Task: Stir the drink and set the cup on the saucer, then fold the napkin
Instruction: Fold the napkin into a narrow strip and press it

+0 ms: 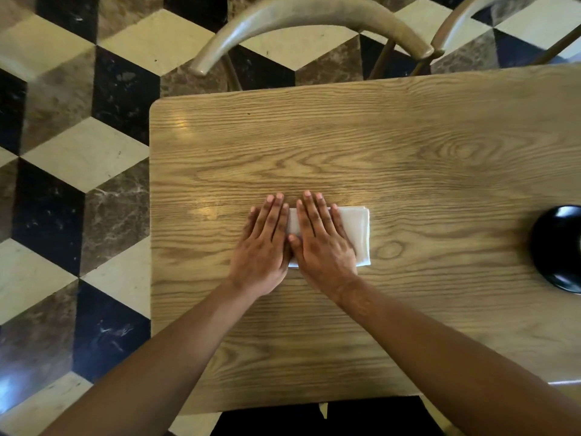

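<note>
Two hands flat on the napkin [355,234], palms down, fingers straight and spread only slightly, gripping nothing. Left hand [264,243] pressing over the napkin's left end, fingertips reaching past its far edge onto bare wood. Right hand [320,243] just beside it, thumbs nearly touching, covering the napkin's middle. White, folded into a compact rectangle, layered edges showing at the far right corner, right end uncovered. Lying flat on the tabletop [408,152], roughly midway between the near and far edges, closer to the left edge than the right.

Over at the right edge of the tabletop, well apart from the napkin: one black, glossy, rounded piece of crockery [559,247], cut off by the picture's border. Cup, saucer or both, impossible to tell; contents out of view, so no word on any drink inside. Nothing else standing on the wood, only light reflections near the left side.

Beyond the far edge, two curved wooden chair backs, one [314,14] tucked against the table's far left corner, another [465,20] further right. Below all that, a cube-patterned tiled floor [78,152] in cream, brown and black. Bare forearms coming in from the near edge, dark clothing just visible under the table's near rim.
</note>
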The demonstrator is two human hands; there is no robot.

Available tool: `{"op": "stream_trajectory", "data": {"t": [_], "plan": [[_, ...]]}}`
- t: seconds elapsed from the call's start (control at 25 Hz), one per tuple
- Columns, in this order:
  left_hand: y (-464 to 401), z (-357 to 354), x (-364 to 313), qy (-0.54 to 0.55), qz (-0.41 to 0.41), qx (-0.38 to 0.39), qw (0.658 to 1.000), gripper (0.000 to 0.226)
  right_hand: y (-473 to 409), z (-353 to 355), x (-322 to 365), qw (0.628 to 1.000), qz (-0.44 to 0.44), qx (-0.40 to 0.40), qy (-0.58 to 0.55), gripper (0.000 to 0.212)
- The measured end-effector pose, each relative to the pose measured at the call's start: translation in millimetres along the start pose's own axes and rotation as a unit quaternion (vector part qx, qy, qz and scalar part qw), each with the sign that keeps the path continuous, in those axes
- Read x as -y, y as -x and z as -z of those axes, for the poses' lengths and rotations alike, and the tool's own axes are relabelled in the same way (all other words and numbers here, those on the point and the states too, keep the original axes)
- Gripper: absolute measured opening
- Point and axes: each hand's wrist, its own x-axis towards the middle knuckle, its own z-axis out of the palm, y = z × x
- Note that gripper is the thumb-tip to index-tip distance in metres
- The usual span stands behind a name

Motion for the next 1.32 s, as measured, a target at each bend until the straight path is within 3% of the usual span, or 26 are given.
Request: {"op": "stream_trajectory", "data": {"t": [0.4, 0.68, 1.04, 1.2, 1.32], "plan": [[-1.0, -1.1, -0.8, -0.02, 0.005, 0.001, 1.0, 0.067, 2.9, 7.8, -6.1, 1.0, -0.014, 0.011, -0.025, 0.077], [0.1, 0.5, -0.2, -0.013, 0.014, 0.01, 1.0, 0.077, 14.0, 23.0, -82.4, 0.998, -0.011, -0.029, 0.052, 0.075], [-1.3, 3.2, -0.8, -0.017, 0.011, 0.024, 1.0, 0.081, 11.1, 17.5, -84.1, 0.998, -0.018, -0.011, 0.051, 0.081], [-0.3, 18.1, -8.1, -0.03, -0.004, 0.043, 0.999, 0.106, 11.9, 22.9, -83.2, 0.999, -0.01, 0.006, 0.035, 0.08], [-6.0, 30.1, -38.4, -0.052, -0.076, 0.058, 0.994, 0.121, 12.4, 28.4, -87.7, 0.999, 0.016, 0.033, 0.01, 0.087]]}}
